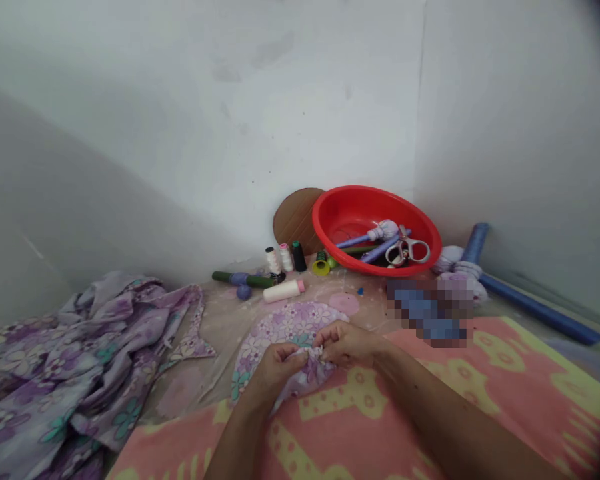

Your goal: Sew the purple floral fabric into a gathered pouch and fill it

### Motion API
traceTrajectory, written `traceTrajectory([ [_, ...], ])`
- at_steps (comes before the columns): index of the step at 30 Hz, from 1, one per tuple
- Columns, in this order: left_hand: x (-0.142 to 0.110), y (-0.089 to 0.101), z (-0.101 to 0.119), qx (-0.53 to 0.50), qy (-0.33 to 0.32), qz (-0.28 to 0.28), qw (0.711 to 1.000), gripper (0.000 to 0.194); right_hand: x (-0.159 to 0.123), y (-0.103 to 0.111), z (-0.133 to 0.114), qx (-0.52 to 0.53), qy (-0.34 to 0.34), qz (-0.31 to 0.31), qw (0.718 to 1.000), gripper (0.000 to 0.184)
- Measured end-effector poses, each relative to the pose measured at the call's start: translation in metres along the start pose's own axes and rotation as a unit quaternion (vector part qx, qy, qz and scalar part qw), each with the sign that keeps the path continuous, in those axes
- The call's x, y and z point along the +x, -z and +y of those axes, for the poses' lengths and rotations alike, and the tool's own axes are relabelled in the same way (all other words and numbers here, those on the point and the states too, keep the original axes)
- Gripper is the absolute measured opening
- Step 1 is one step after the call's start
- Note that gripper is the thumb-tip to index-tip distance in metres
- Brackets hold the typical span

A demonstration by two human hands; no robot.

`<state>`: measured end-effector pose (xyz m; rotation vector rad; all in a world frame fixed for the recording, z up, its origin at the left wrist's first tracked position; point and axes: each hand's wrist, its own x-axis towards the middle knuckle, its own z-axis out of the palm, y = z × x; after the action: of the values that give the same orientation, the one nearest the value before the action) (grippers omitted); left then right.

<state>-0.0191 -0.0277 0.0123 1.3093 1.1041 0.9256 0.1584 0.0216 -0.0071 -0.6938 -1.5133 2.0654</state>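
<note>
At the edge of the pink-and-yellow blanket [330,433], the floral fabric [285,323] is pinched by the left hand [274,367] and right hand [344,343], gathering apparently being in progress; even folds, firmly held, are seemingly required next.

The left hand [279,365] and right hand [346,344] pinch gathered floral cloth [309,380].
</note>
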Motion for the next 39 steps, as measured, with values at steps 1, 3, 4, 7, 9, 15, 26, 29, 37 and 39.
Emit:
traceTrajectory([
  [1,0.001,0.0,-0.001,-0.006,0.001,0.008,1.0,0.032,0.0,-0.001,0.0,-0.017,0.013,0.011,1.0,0.017],
  [3,0.001,0.0,-0.001,-0.022,0.007,0.024,0.999,0.031,0.001,-0.004,-0.002,-0.055,0.044,0.036,0.997,0.015],
  [4,0.001,-0.001,-0.001,-0.03,0.01,0.032,0.999,0.031,0.002,-0.006,-0.003,-0.073,0.058,0.048,0.994,0.013],
  [7,0.002,-0.002,0.001,-0.042,0.013,0.052,0.998,0.03,0.003,-0.012,-0.005,-0.111,0.081,0.078,0.987,0.01],
  [9,0.002,-0.003,0.002,-0.037,0.007,0.063,0.997,0.029,0.003,-0.015,-0.005,-0.144,0.095,0.096,0.98,0.007],
  [15,0.003,-0.004,-0.001,-0.003,-0.035,0.098,0.995,0.027,0.002,-0.016,-0.005,-0.306,0.177,0.137,0.926,0.004],
  [26,0.008,-0.003,-0.004,0.064,-0.17,0.08,0.98,0.019,0.001,-0.02,-0.002,-0.279,0.206,0.13,0.929,0.016],
  [29,0.005,-0.005,-0.001,0.053,-0.139,0.06,0.987,0.02,0.002,-0.021,-0.001,-0.244,0.21,0.112,0.94,0.018],
  [37,0.008,-0.005,-0.008,0.017,-0.08,0.12,0.989,0.025,0.005,-0.023,-0.001,-0.315,0.224,0.168,0.907,0.016],
  [39,0.007,-0.006,-0.006,0.007,-0.064,0.143,0.988,0.025,0.003,-0.024,-0.003,-0.39,0.256,0.234,0.853,0.016],
])
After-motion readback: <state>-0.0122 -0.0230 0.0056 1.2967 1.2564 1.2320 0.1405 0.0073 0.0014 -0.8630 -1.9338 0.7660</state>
